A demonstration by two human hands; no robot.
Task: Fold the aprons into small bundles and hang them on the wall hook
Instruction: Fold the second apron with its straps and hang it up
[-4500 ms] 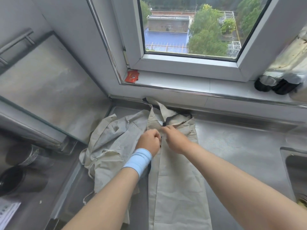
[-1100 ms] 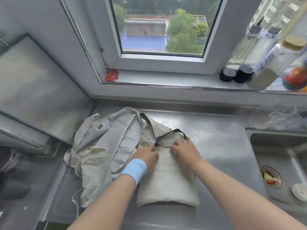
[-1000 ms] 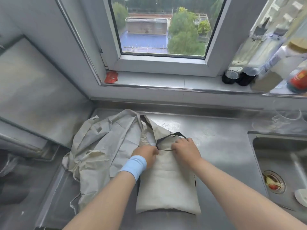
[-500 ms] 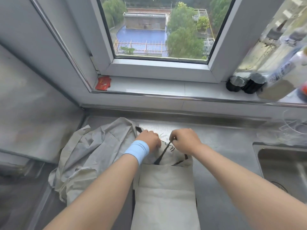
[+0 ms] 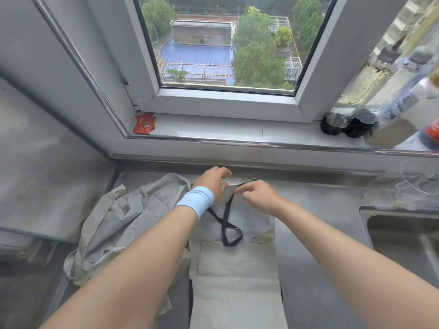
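A beige apron (image 5: 237, 281) lies folded in layers on the steel counter (image 5: 320, 245) right in front of me. Its black neck strap (image 5: 228, 230) loops down over the top fold. My right hand (image 5: 257, 198) pinches the upper end of that strap at the apron's far edge. My left hand (image 5: 212, 182), with a light blue wristband, holds the apron's top edge beside it, fingers partly spread. A second beige apron (image 5: 123, 222) lies crumpled to the left. No wall hook is in view.
A sink (image 5: 403, 233) is set in the counter at the right. Several bottles (image 5: 370, 103) stand on the window sill at the right, and a red packet (image 5: 144, 123) lies at its left end. A steel panel rises at the left.
Both hands have moved from the bundle's top edge toward the back of the counter, pulling the apron's upper flap open. The black strap now hangs in a long loop. The camera has tilted up.
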